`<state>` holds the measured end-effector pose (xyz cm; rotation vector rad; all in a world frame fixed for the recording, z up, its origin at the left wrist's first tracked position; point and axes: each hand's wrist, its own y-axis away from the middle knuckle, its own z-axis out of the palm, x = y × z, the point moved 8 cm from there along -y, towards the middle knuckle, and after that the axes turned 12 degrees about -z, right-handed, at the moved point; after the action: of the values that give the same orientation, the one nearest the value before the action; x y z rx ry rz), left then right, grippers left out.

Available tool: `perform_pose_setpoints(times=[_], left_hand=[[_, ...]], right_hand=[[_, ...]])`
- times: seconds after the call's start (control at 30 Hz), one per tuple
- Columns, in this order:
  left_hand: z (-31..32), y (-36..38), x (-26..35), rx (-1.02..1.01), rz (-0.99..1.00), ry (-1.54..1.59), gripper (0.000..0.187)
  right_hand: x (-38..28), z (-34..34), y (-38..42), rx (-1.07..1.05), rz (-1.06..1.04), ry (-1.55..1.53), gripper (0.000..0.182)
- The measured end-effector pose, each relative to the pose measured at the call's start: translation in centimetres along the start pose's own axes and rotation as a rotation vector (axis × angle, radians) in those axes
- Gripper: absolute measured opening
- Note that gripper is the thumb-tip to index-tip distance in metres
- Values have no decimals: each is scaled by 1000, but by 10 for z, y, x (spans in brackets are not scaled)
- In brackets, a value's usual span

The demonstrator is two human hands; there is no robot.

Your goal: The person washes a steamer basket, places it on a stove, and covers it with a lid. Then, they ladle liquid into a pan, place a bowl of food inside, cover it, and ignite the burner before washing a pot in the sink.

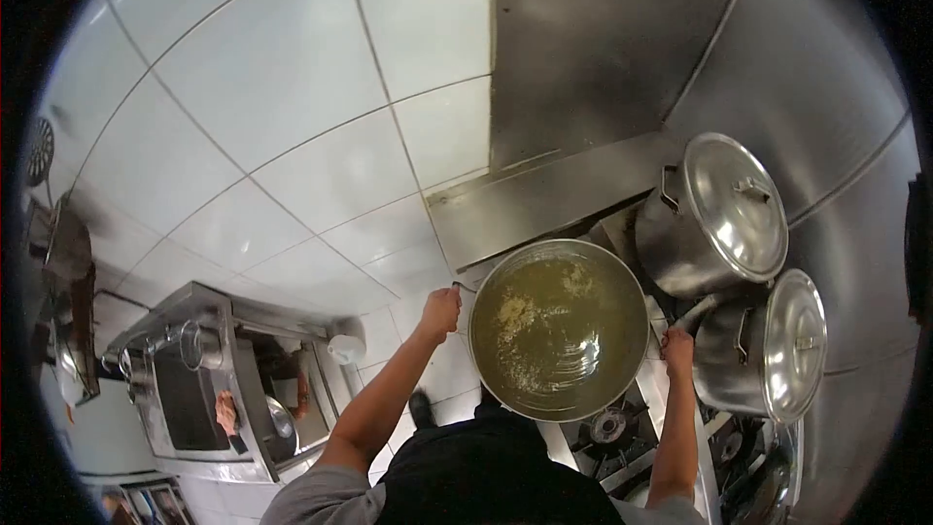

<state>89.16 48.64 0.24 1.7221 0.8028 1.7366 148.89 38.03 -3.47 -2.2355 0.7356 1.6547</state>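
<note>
A large round metal pan is in front of my body, holding a yellowish-green liquid with pale, grainy patches. My left hand is closed around the handle on the pan's left side. At the opposite side, my right hand is closed close to the rim; its grip on that handle is partly hidden. The pan overlaps the stove in view, and whether it rests on anything cannot be seen.
Two lidded steel pots stand to the right, against a metal wall. A steel sink counter is at the left, with a reddish item on its edge. Utensils and pans hang at far left. A white container stands nearby.
</note>
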Motion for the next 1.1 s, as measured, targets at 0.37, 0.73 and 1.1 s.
perform_pose_setpoints(times=[0.37, 0.73, 1.1], left_hand=[[-110, 92, -66, 129, -13, 300, 37], [-297, 287, -171, 267, 48, 776, 38], [-448, 538, -302, 534, 253, 1097, 49]], right_hand=[[-55, 91, -5, -306, -597, 457, 25], [-240, 310, 138, -812, -832, 314, 22], [-383, 574, 407, -1312, -724, 251, 21]])
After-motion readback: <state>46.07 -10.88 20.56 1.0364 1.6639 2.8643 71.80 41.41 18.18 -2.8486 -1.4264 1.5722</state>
